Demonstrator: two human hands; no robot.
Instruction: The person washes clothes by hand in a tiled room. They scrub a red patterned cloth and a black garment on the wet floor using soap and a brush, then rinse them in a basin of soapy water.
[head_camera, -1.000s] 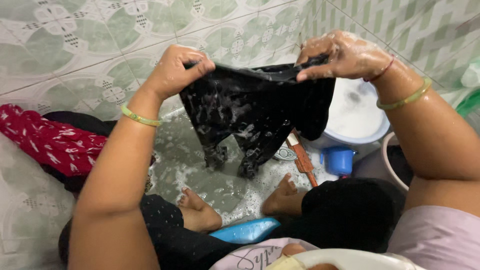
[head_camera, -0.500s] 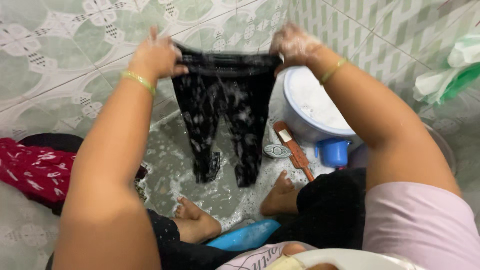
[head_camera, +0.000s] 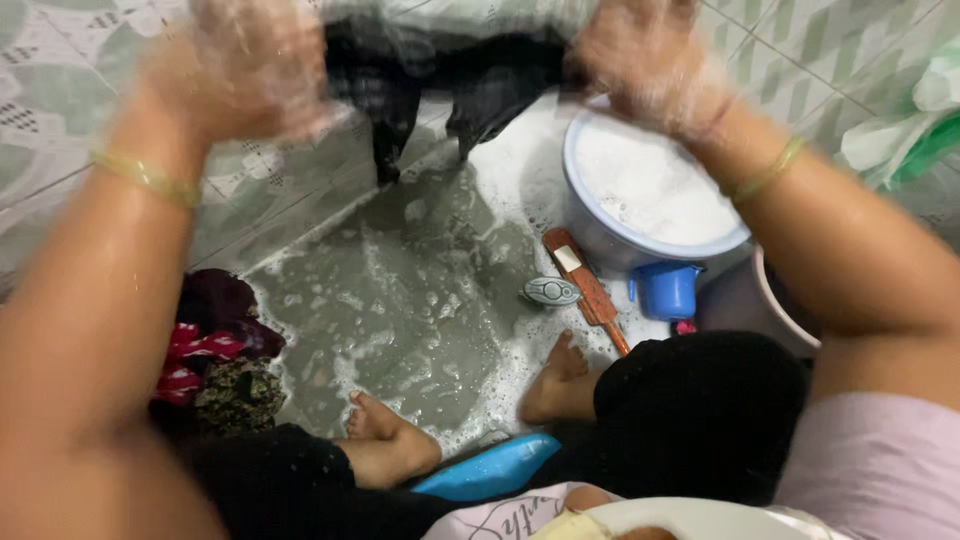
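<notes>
A wet black garment (head_camera: 440, 85), soapy and blurred by motion, hangs high at the top of the view. My left hand (head_camera: 245, 70) grips its left end and my right hand (head_camera: 640, 60) grips its right end; both hands are covered in suds. The garment's two legs dangle above the soapy wet floor (head_camera: 410, 290). My bare feet (head_camera: 400, 435) rest at the near edge of that wet patch.
A bucket of foamy water (head_camera: 650, 195) stands at right with a small blue mug (head_camera: 665, 290) in front. A wooden brush (head_camera: 590, 290) and a soap bar (head_camera: 552, 291) lie beside it. Red and dark clothes (head_camera: 215, 350) are piled at left. A blue stool edge (head_camera: 490, 468) shows below.
Both hands have swung the black garment upward and away, lifting its legs off the floor. The view has tilted, so the clothes pile sits lower left.
</notes>
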